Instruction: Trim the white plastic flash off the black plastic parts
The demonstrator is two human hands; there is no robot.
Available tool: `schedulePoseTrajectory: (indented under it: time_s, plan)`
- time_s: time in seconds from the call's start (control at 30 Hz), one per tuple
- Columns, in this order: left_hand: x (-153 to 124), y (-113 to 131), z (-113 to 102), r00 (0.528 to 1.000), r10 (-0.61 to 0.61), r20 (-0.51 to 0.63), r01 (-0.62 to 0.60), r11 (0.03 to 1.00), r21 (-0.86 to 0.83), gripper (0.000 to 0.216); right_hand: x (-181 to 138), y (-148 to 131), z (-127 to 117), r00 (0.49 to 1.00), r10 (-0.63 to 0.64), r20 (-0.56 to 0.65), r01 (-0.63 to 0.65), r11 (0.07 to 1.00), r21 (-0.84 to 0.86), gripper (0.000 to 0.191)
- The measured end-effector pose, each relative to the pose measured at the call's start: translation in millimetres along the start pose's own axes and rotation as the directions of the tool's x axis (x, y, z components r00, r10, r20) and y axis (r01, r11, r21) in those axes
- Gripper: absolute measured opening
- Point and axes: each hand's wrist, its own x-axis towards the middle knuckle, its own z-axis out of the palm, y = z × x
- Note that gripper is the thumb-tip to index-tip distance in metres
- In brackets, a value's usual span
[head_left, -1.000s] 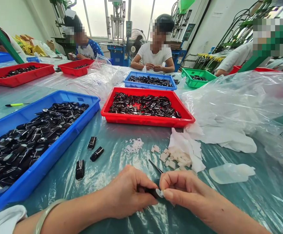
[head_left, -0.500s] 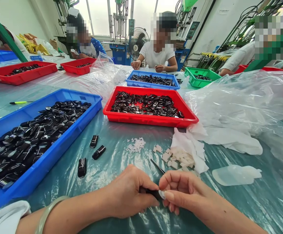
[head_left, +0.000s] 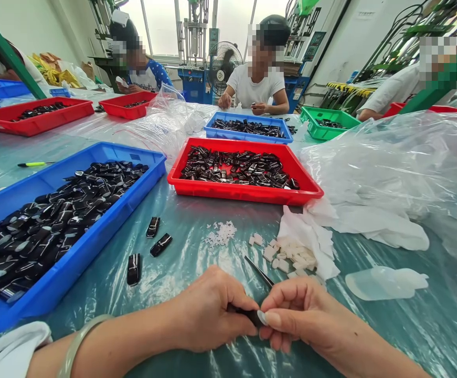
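Low in the middle, my left hand (head_left: 222, 312) is closed round a small black glossy piece (head_left: 251, 315), mostly hidden by the fingers. A pale whitish oval (head_left: 262, 317) shows at the piece's right end. My right hand (head_left: 291, 314) pinches that end between thumb and fingers. A thin dark pointed tool (head_left: 258, 270) sticks out up and left from behind my right fingers; I cannot tell whether they hold it. Similar black glossy pieces (head_left: 161, 244) lie on the table to the left. Off-white small blocks (head_left: 291, 256) lie on white cloth beyond my right hand.
A blue tray (head_left: 71, 275) of black pieces stands at left, a red tray (head_left: 247, 195) of them ahead. White scraps (head_left: 221, 233), a translucent bottle (head_left: 385, 283) and clear plastic bags (head_left: 401, 163) lie on the covered table. Co-workers (head_left: 257, 84) sit across.
Both hands stay together on the black piece, with only a slight shift of the right fingers. More of the pointed tool shows beside them. The whole view has moved a little.
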Motion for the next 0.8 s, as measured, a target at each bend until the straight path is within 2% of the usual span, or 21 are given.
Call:
schedulePoseTrajectory:
  time_s: [0.43,0.67,0.8]
  plan:
    - [0.4,-2.2,0.5,0.998,0.056,-0.010,-0.056,0.998,0.041,0.014,3.1,0.3,4.0,1.000,0.010,-0.025,-0.009,0.998,0.055,0.031]
    - [-1.2,-5.2,0.1,1.000,-0.019,-0.004,0.018,0.999,-0.041,0.015,1.5,1.2,3.1,1.000,0.008,-0.024,-0.007,0.999,0.043,0.033]
    - [-0.3,-4.3,-2.1,0.986,-0.163,0.045,0.169,0.950,-0.262,0.014,1.3,1.6,1.7,1.000,-0.011,-0.009,0.011,0.999,0.047,0.035]
